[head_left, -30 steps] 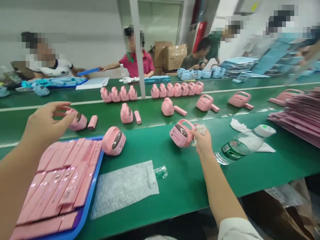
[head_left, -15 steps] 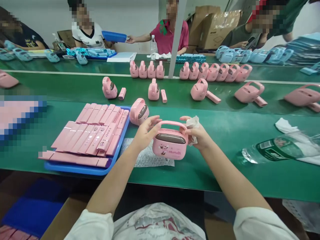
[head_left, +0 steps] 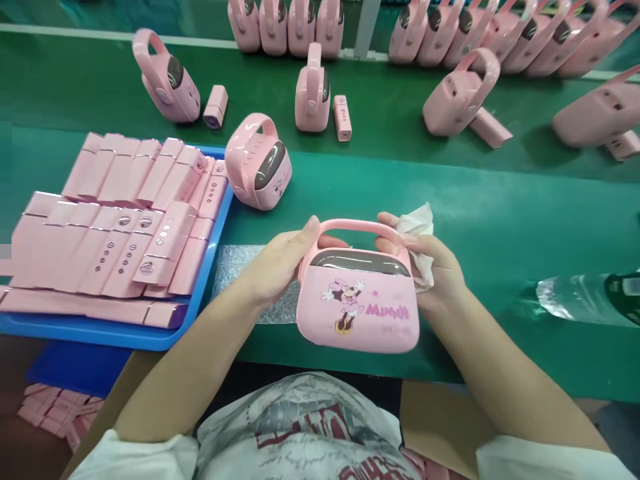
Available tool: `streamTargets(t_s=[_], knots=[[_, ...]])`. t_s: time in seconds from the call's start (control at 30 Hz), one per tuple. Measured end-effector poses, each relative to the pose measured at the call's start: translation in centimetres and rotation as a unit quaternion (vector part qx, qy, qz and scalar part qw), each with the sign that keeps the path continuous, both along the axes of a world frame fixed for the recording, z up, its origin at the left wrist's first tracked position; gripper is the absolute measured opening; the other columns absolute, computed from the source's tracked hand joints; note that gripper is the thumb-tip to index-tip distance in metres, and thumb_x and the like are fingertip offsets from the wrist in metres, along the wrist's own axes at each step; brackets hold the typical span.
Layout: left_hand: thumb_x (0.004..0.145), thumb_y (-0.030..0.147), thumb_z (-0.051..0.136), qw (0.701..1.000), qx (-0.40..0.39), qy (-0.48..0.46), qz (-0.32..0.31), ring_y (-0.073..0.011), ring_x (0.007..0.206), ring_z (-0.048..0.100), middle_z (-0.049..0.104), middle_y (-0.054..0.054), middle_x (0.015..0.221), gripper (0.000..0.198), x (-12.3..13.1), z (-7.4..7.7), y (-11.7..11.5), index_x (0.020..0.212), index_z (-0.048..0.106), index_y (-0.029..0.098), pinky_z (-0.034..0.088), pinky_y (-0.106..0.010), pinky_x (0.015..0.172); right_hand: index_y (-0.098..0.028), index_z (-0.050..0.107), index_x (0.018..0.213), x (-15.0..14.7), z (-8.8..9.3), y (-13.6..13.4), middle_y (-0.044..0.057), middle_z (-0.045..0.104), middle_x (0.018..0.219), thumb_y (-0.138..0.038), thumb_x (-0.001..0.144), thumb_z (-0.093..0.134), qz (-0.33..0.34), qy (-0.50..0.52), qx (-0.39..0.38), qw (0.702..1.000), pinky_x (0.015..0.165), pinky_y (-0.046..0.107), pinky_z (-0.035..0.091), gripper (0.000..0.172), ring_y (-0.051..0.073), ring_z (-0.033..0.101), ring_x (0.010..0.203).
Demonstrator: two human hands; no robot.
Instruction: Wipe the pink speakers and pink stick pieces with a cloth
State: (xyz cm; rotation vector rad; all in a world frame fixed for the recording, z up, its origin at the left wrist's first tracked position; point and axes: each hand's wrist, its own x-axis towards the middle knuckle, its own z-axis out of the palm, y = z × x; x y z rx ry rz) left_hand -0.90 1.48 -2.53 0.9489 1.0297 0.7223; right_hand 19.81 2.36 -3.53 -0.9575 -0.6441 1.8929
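A pink portable speaker [head_left: 357, 313] with a carry handle, a dark glossy strip along its top and a cartoon print faces me, held above the bench edge. My left hand [head_left: 283, 263] is closed on its left side, thumb at the foot of the handle. Around the right side, my right hand [head_left: 437, 263] grips the speaker and also pinches a crumpled white tissue [head_left: 423, 223]. Beneath and to the left lies a sheet of bubble wrap [head_left: 235, 263], partly covered by my left arm. Another pink speaker [head_left: 260, 167] stands just beyond my left hand.
At left, a blue tray [head_left: 193, 313] is filled with pink stick-shaped pieces [head_left: 105, 247]. Across the green bench [head_left: 370, 187] stand several speakers, some with a small pink block [head_left: 343, 119] beside them. A clear bottle [head_left: 575, 300] lies at right.
My view has tilted down and come closer. The speaker is nearer to me, its printed front more fully in view. My left hand has closed more firmly on its side.
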Motion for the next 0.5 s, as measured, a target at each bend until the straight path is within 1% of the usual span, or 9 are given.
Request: streamTargets(t_s=[0.07,0.23,0.4,0.5], knots=[[0.081,0.073,0.046,1.0,-0.002,0.017,-0.007,-0.0182,0.067,0.065,0.073,-0.008,0.076,0.067,0.1,0.4,-0.2,0.093,0.072,0.013,0.048,-0.028,0.062,-0.024,0.058,0.093,0.2,0.4,-0.3,-0.011,0.052,0.051,-0.028,0.058,0.069,0.005,0.004,-0.005,1.0,0.029,0.018,0.01,0.037,0.002,0.021,0.031],[0.082,0.074,0.044,0.999,-0.008,0.039,-0.022,-0.0201,0.07,0.067,0.073,-0.009,0.077,0.069,0.2,1.5,-0.4,0.094,0.072,0.013,0.05,-0.029,0.062,-0.027,0.064,0.094,0.4,0.9,-0.9,-0.011,0.055,0.054,-0.031,0.06,0.071,0.03,0.019,-0.006,0.999,0.029,0.016,0.017,0.035,0.002,0.023,0.031],[0.084,0.073,0.04,0.998,-0.017,0.037,-0.036,-0.0234,0.075,0.069,0.073,-0.009,0.075,0.066,0.2,1.6,-0.3,0.087,0.072,0.015,0.053,-0.032,0.064,-0.028,0.065,0.097,0.4,1.0,-1.1,-0.011,0.056,0.057,-0.033,0.064,0.072,0.058,0.044,0.005,0.997,0.028,0.014,0.019,0.034,0.002,0.022,0.031],[0.085,0.069,0.041,0.998,-0.025,0.033,-0.043,-0.0228,0.073,0.07,0.072,-0.007,0.072,0.061,0.3,1.5,-0.3,0.085,0.072,0.016,0.053,-0.032,0.064,-0.026,0.064,0.1,0.6,1.0,-1.2,-0.01,0.058,0.059,-0.03,0.067,0.07,0.069,0.064,0.007,0.996,0.027,0.015,0.021,0.034,0.003,0.024,0.031]])
